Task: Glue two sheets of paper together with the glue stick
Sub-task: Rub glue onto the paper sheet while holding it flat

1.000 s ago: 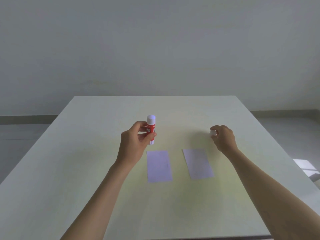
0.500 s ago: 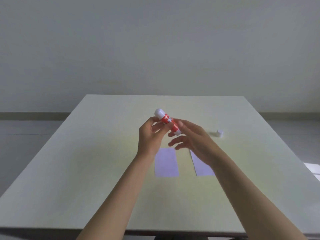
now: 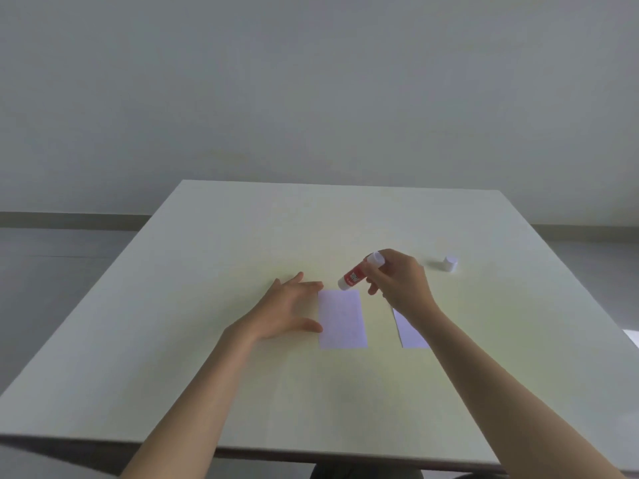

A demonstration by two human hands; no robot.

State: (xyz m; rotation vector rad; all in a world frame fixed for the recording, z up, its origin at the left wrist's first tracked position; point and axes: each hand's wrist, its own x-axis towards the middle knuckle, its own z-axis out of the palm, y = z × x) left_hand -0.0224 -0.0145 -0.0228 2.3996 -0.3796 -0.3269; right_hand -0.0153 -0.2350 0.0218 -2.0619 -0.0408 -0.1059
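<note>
Bench (image 3: 242, 392): pale, square-cornered, filling the lower two thirds of the frame; a plain wall is standing behind it, with a strip of floor showing at the frame's left and right edges.

Left sheet of paper (image 3: 342, 319): white rectangle lying flat at frame centre, fully in view.

Right sheet of paper (image 3: 409, 331): white rectangle lying flat, just right of the first, a gap of bench showing between them. The right forearm is crossing over it and hiding its upper and right portions.

Glue stick (image 3: 358, 273): red body with white ends, uncapped, tilting with the lower end pointing down-left, sitting just above the top right corner of the left sheet. Whether the tip is touching the paper cannot be told.

Cap (image 3: 450, 263): small white cylinder, standing on the bench at right of centre, well apart from both sheets.

Right hand (image 3: 401, 281): fingers pinching the glue stick at its upper end.

Left hand (image 3: 287, 311): fingers spread and empty, resting on the bench, with thumb and fingertips meeting the left edge of the left sheet.
</note>
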